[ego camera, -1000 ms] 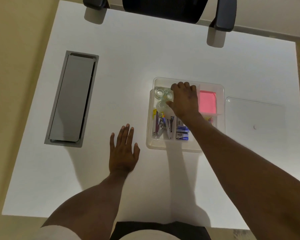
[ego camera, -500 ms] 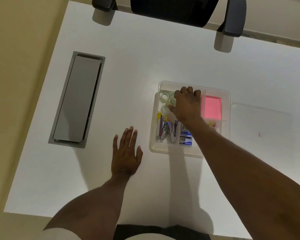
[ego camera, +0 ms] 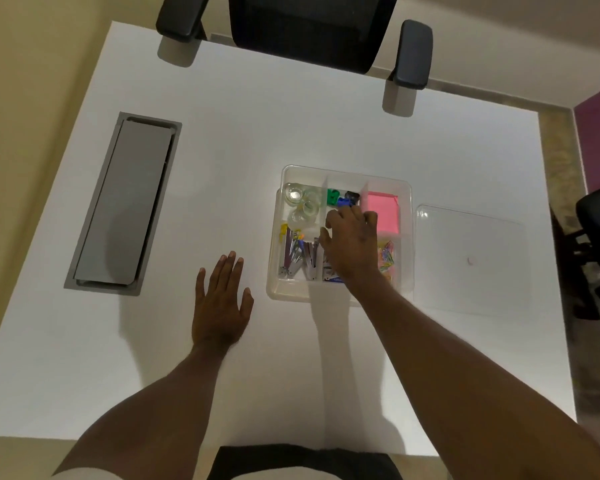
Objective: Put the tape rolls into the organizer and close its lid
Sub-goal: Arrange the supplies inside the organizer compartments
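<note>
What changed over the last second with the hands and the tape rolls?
The right hand pulled back from the tape rolls toward the person, empty, uncovering the binder clips. The left hand stayed flat on the table; the lid stayed beside the organizer.

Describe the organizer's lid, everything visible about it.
The lid is a thin, flat sheet of clear plastic, roughly square with rounded corners and a faint raised rim. It lies flat on the white table, just right of the organizer, off the box, so the organizer is open. A small pale mark shows near its middle; what it is cannot be told. Neither hand touches it: the right hand is over the organizer, the left hand flat on the table.
</note>
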A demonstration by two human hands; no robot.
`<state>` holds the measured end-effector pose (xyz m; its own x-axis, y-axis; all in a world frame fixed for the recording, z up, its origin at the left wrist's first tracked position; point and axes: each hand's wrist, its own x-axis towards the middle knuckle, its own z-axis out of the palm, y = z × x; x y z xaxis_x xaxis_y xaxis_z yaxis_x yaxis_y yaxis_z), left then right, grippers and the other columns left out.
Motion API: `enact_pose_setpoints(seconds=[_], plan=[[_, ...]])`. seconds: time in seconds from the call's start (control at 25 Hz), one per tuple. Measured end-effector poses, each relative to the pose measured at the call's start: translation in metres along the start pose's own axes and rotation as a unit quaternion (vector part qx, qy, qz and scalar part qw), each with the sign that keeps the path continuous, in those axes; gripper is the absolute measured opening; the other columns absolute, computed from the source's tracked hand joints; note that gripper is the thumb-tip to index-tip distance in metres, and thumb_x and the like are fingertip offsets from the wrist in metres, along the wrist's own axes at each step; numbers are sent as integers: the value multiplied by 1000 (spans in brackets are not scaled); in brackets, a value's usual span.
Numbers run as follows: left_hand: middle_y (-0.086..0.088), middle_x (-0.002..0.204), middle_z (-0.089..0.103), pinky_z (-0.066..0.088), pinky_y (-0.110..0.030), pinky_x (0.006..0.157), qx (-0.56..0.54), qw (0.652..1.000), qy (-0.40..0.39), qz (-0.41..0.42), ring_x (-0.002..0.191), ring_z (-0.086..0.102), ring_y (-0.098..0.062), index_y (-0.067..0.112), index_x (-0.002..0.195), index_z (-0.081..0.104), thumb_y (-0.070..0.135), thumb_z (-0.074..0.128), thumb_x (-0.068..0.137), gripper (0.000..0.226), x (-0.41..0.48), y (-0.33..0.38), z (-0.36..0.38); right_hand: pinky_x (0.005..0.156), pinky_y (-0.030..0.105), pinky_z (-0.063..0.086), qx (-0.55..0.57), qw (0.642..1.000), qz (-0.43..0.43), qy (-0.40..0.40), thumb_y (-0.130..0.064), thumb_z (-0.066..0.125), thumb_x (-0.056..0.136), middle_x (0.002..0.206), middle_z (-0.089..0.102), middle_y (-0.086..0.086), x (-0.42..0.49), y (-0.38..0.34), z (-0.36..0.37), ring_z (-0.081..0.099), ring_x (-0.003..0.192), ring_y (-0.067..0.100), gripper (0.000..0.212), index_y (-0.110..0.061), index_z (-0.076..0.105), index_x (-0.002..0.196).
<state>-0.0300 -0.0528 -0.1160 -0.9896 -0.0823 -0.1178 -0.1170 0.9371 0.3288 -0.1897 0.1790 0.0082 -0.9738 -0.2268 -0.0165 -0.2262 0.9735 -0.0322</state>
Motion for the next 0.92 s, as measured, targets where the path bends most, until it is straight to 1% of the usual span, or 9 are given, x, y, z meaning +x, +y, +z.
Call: enact_pose_setpoints(seconds=[0.08,0.24,0.36,0.44,0.56,0.64,0.76,0.84,0.92], plan=[[-1,176,22,13,-56,134,-7,1000,1,-7,165,17,-18,21,167,25,43,28,104,66,-1,10,-4,90,41,40,-20,1000,0,-1,-29,59,94,106,68,2,-10,15,-6,58,103,24,18,-18,67,107],[-8,166,44,19,-63,129,-10,998,4,-55,156,39,-26,14,155,47,34,28,104,59,20,35,-21,92,43,40,-20,1000,18,10,-27,60,93,108,70,3,-9,37,-13,59,104,25,20,-19,67,110],[-9,154,56,25,-62,124,14,996,59,-68,145,53,-27,14,148,56,34,25,107,55,58,55,-50,93,43,39,-19,1000,17,9,-29,58,93,104,69,3,5,33,-15,58,103,25,19,-18,68,106],[-8,152,56,28,-60,122,27,994,92,-45,142,55,-27,15,144,59,34,32,108,50,88,71,-69,94,43,38,-7,1000,17,-1,-29,57,92,104,67,2,20,26,-17,57,105,25,19,-19,68,104],[-12,159,49,27,-62,121,16,995,94,16,149,47,-31,20,140,62,38,49,101,46,126,100,-86,98,42,36,3,1000,5,-18,-28,57,91,114,62,2,36,16,-16,54,112,25,22,-20,68,107],[-14,168,37,20,-63,124,13,999,36,29,158,33,-33,26,138,63,41,56,98,44,145,119,-89,102,44,35,0,1000,-2,-21,-26,60,89,129,57,2,49,13,-14,50,124,24,24,-21,70,110],[-13,176,12,7,-61,128,25,998,-50,-4,165,8,-30,34,140,60,38,53,102,39,163,134,-82,115,51,26,8,999,-3,-47,-26,64,89,154,42,8,67,7,-7,33,146,27,24,-23,71,112],[-15,177,3,3,-62,129,23,996,-72,-47,166,-2,-30,35,140,59,35,54,103,38,173,139,-75,122,56,15,12,998,8,-64,-24,66,91,164,29,12,75,4,3,19,155,29,23,-22,70,113],[-18,177,-2,2,-64,129,8,992,-84,-95,166,-7,-34,35,141,58,35,58,102,39,183,144,-74,124,61,3,10,997,19,-70,-20,64,93,168,18,13,81,1,11,8,158,29,20,-21,70,112]])
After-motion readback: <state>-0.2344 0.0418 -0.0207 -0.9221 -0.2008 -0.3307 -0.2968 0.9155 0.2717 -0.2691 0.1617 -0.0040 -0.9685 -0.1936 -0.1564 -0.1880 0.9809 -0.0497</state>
